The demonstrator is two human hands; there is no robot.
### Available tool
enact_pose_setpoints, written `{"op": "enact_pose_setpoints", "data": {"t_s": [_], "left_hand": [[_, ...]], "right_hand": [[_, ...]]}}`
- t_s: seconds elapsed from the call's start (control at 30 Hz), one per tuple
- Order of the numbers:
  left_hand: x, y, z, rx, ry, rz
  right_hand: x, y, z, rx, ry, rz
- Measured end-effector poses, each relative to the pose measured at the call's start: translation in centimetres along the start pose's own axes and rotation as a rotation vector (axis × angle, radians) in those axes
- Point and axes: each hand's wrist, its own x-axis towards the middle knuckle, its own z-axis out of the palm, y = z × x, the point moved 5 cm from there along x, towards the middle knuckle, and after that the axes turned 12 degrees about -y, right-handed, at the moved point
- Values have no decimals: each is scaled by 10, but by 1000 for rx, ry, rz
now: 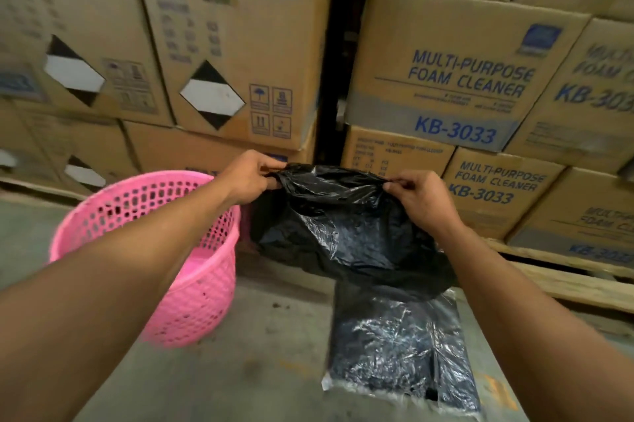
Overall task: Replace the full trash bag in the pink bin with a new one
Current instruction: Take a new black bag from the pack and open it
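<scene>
Item 1, bag (346, 226): black plastic, bulging, held up off the floor between my two hands, right of the bin and in front of the cartons. Its top edge is stretched between the two grips; the body sags below and hangs over the upper end of the pack.

Item 2, left hand (248, 178): closed in a pinch on the bag's top left corner, fingers curled over the plastic. The forearm crosses in front of the bin.

Item 3, right hand (420, 197): closed in a pinch on the bag's top right corner, thumb and forefinger nipping the edge.

Item 4, bin (192, 284): pink plastic basket with latticed walls, standing on the floor at my left, tilted in this wide view. I see no liner in it; the pink inner wall shows bare. Dark specks lie low inside.

Item 5, pack (401, 346): flat clear wrapper with folded black plastic inside, lying on the floor just below the bag, right of the bin and apart from it.

Item 6, cartons (456, 78): brown cardboard, stacked in rows behind everything, printed "MULTI-PURPOSE FOAM CLEANER KB-3033". Those at left carry black-and-white diamond labels. A dark gap runs between the two stacks.

Item 7, pallet (566, 277): wooden, under the right-hand stack.

Item 8, floor (274, 370): grey concrete, stained.
</scene>
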Motion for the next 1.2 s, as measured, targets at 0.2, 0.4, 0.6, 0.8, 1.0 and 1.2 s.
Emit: {"op": "enact_pose_setpoints", "data": {"t_s": [0.2,0.4,0.6,0.8,1.0,1.2], "left_hand": [[-41,19,-101,59,135,24],[-91,38,-181,100,249,51],[-141,30,-242,122,338,31],[-186,4,-275,180,441,-78],[-201,-51,-255,123,523,-180],[-205,-114,-219,71,622,-268]], "right_hand": [[26,-104,1,-36,59,-95],[47,-194,9,33,102,-178],[60,-274,50,173,108,-276],[65,-329,110,308,34,-329],[60,-337,171,315,-82,-374],[69,-309,221,419,-145,-366]]}}
